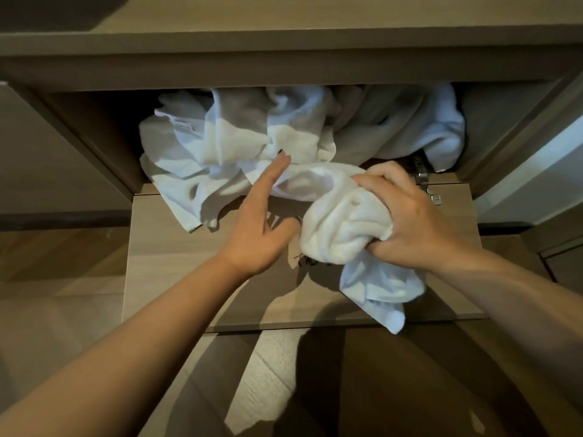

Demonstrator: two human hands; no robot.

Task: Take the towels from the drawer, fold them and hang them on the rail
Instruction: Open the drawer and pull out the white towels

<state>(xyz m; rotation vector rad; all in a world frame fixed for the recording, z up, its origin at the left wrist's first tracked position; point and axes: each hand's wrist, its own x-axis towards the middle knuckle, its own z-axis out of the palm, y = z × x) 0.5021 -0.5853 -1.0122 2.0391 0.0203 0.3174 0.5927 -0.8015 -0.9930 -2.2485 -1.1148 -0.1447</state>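
A heap of crumpled white towels point(284, 127) fills the open wooden compartment point(94, 130) and spills over its folded-down front panel point(176, 272). My right hand point(407, 216) grips a bunched white towel point(344, 225), whose loose end hangs past the panel's front edge. My left hand point(262, 222) lies with straight fingers against the towel heap, its fingertips touching the cloth just left of the bunch. No rail is in view.
A metal hinge point(422, 181) sits at the panel's right rear corner. A wooden countertop point(284, 23) overhangs the compartment. Wood-look floor point(63, 294) lies below the panel. A white surface point(536, 171) stands at the right.
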